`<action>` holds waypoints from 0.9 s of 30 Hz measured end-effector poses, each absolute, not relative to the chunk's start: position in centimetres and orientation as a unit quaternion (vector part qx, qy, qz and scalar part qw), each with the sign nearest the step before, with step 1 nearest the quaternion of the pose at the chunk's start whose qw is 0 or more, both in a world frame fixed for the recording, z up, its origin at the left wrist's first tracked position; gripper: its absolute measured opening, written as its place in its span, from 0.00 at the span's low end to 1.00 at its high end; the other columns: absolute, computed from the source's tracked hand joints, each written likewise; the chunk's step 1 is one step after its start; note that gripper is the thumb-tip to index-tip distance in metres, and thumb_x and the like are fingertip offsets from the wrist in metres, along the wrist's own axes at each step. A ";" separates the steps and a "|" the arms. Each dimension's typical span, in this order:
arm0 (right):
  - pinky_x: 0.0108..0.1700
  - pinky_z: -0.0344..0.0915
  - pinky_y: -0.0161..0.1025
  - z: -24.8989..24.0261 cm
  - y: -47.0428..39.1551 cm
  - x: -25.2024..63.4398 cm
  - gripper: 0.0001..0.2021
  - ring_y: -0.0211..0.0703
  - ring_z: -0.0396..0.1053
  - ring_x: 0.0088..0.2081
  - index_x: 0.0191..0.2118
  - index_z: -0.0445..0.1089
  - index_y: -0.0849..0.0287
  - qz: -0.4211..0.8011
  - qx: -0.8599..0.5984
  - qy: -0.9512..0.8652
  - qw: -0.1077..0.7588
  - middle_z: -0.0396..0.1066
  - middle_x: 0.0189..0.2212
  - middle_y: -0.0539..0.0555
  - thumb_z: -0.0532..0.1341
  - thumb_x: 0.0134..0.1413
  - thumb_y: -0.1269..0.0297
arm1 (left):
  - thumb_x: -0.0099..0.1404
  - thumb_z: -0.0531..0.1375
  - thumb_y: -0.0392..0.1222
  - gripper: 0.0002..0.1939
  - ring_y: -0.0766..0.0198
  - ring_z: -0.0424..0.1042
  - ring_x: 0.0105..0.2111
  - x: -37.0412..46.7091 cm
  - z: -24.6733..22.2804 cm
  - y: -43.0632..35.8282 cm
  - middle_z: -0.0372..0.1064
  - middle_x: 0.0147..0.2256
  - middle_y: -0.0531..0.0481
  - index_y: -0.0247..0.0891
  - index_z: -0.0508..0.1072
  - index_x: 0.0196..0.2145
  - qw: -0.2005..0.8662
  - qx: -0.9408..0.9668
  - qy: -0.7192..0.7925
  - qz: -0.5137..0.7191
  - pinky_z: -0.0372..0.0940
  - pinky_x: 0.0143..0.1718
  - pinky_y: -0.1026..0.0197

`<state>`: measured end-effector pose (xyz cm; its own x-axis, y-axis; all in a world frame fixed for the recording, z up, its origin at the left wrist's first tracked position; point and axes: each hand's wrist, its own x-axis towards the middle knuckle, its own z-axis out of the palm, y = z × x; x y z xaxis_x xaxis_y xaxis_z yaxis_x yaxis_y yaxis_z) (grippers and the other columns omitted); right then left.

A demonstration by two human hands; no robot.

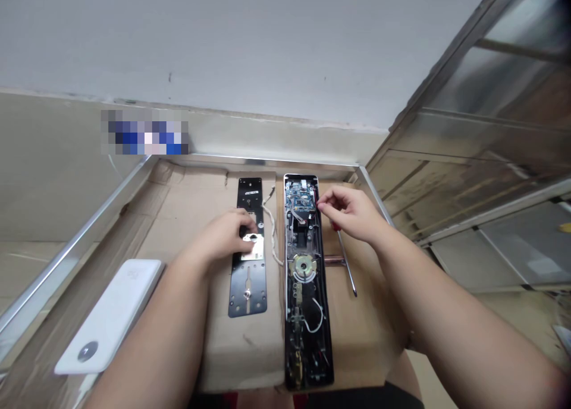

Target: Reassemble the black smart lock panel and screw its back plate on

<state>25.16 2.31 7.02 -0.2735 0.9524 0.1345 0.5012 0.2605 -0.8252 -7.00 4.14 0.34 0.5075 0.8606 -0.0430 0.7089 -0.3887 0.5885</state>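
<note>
My left hand (232,233) is closed on a small silver metal plate (253,249), over the middle of a long black mounting plate (247,278) with holes. Whether the silver piece touches the black one, I cannot tell. A narrow black housing (307,337) lies open beside it, showing a blue circuit board (301,196), a round metal disc (304,268) and loose wires. At the board's right edge, my right hand (354,214) pinches thumb and finger together; what is between them is too small to make out. Beneath that hand lies a screwdriver (348,266) with a red handle, partly covered.
Flattened cardboard (223,361) covers the metal-framed table. A white power bank (116,314) with a cable lies at the left. Between the two long parts runs a pale cable (273,233). A copper-coloured rod (334,260) sits right of the housing. The wall (267,70) closes off the back.
</note>
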 end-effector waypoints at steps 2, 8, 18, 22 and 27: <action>0.26 0.58 0.37 7.0 2.3 25.2 0.07 0.35 0.63 0.23 0.36 0.70 0.59 0.343 -0.503 -0.722 0.329 0.65 0.22 0.47 0.63 0.59 0.61 | 0.49 0.67 0.44 0.12 0.49 0.70 0.45 -7.2 0.4 4.2 0.70 0.41 0.44 0.44 0.80 0.34 0.280 0.817 0.487 0.130 0.65 0.44 0.51; 0.26 0.58 0.37 6.9 2.3 25.3 0.07 0.35 0.62 0.23 0.36 0.71 0.58 0.341 -0.499 -0.725 0.330 0.65 0.22 0.47 0.63 0.59 0.60 | 0.54 0.63 0.45 0.16 0.47 0.68 0.48 -9.0 1.4 4.3 0.69 0.45 0.43 0.43 0.75 0.41 0.218 0.762 0.580 0.187 0.65 0.44 0.52; 0.28 0.59 0.36 7.0 2.3 25.4 0.07 0.35 0.63 0.24 0.36 0.71 0.59 0.335 -0.496 -0.728 0.335 0.65 0.23 0.47 0.63 0.60 0.60 | 0.55 0.64 0.48 0.14 0.56 0.74 0.33 -9.9 0.6 5.1 0.77 0.34 0.48 0.41 0.77 0.38 0.243 0.645 0.694 0.207 0.63 0.33 0.58; 0.28 0.60 0.36 7.5 2.3 25.2 0.06 0.35 0.64 0.25 0.35 0.71 0.59 0.323 -0.492 -0.736 0.334 0.66 0.23 0.47 0.62 0.59 0.62 | 0.56 0.67 0.51 0.16 0.58 0.74 0.34 -8.6 2.1 4.5 0.76 0.34 0.48 0.38 0.77 0.37 0.256 0.653 0.637 0.319 0.65 0.35 0.59; 0.30 0.62 0.35 8.2 1.3 24.2 0.04 0.34 0.64 0.27 0.36 0.72 0.60 0.264 -0.451 -0.783 0.337 0.69 0.26 0.49 0.62 0.60 0.66 | 0.60 0.69 0.48 0.15 0.60 0.78 0.37 -5.0 3.6 2.0 0.77 0.41 0.45 0.38 0.74 0.40 0.503 0.646 0.415 0.397 0.72 0.36 0.60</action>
